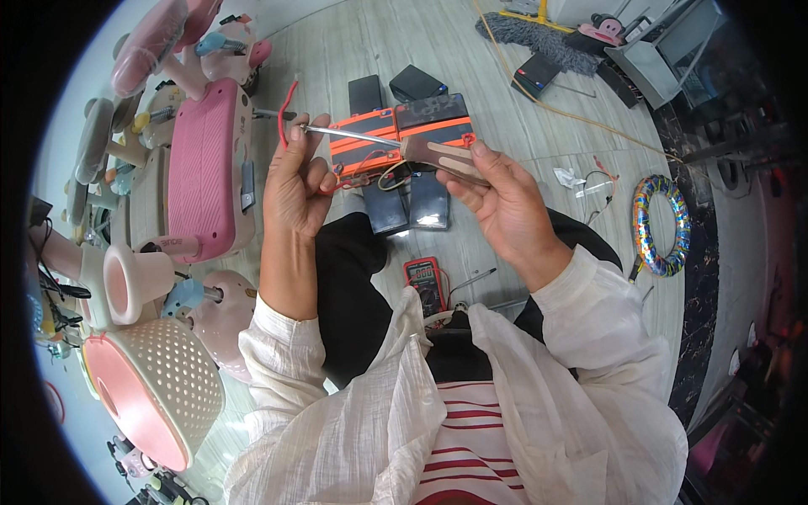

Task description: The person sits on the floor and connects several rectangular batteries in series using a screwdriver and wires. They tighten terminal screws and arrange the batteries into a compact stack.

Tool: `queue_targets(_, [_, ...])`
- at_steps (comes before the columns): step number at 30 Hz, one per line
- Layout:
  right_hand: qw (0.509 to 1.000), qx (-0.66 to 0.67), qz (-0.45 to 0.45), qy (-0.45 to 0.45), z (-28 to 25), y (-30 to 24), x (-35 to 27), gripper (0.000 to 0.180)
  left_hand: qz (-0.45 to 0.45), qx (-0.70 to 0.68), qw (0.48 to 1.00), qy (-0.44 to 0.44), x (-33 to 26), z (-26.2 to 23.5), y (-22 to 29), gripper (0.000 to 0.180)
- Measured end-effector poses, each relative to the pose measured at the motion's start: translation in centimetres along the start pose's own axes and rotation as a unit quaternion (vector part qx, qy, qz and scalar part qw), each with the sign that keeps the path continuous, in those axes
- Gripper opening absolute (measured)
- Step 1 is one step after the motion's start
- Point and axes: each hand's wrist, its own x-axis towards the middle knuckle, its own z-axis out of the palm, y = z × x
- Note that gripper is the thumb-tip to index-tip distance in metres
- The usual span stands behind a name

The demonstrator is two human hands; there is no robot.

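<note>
My left hand (296, 181) is raised over the floor, its fingers closed on a red wire (287, 105) whose upper end sticks up past the fingertips. My right hand (509, 202) grips the brown and beige handle of a screwdriver (442, 158). The long metal shaft reaches across to the left fingertips, where its tip meets the thumb and finger; the exact contact is hard to make out. Below the tool, orange and black batteries (364, 145) lie side by side, with several black batteries (429, 200) around them. A thin wire loop (391, 177) hangs beside the handle.
A red multimeter (425, 282) with its probe lies between my legs. Pink children's scooters (202, 168) and a perforated basket (181, 396) line the left. On the right are a colourful coiled ring (661, 225), a black battery (535, 74) and a grey mop (539, 42).
</note>
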Motion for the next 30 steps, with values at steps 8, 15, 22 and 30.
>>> queue_targets(8, [0.992,-0.09,0.078,-0.03,-0.6,-0.3,0.0,0.048,0.031,-0.043,0.997,-0.053,-0.2,-0.8,0.3,0.028])
queue_targets(15, [0.992,-0.084,0.094,-0.025,-0.4,0.3,0.4,0.047,0.046,-0.063,0.992,-0.1,-0.3,-1.5,0.4,0.029])
queue_targets(22, [0.991,-0.057,0.118,-0.026,0.0,0.3,0.5,0.046,0.055,-0.077,0.986,-0.137,-0.4,-2.1,0.5,0.034])
queue_targets(30, [0.991,-0.046,0.121,-0.032,0.1,0.3,0.5,0.045,0.061,-0.069,0.983,-0.157,-1.0,-1.3,0.5,0.038])
